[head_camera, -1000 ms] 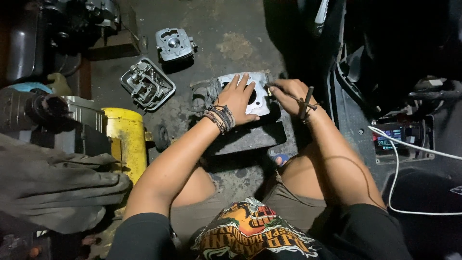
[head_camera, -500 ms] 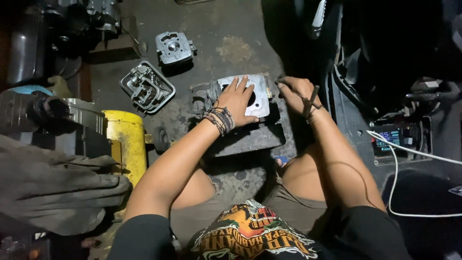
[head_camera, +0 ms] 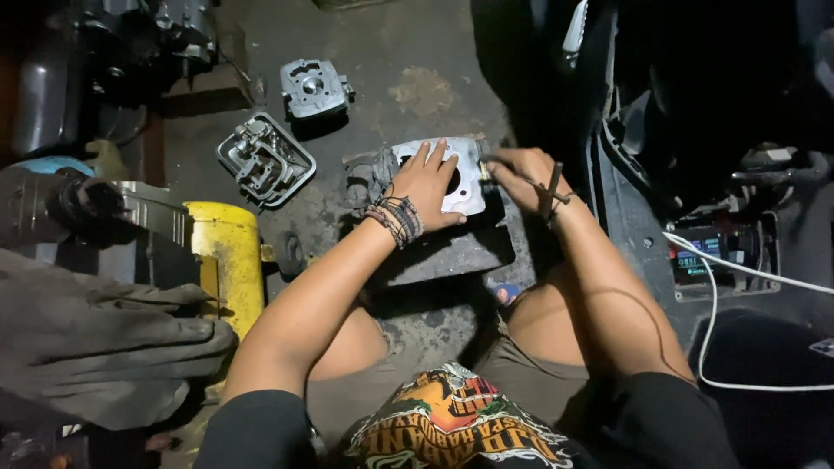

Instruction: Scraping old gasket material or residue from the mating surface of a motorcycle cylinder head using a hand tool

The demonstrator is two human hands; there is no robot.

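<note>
Your left hand lies flat with fingers spread on the pale cylinder, pinning it to the dark block beneath, while your right hand pinches a thin tool at its right edge.

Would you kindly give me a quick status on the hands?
Left hand flat on pale metal engine part. Right hand at its right edge, grip unclear. Part on dark block.
</note>
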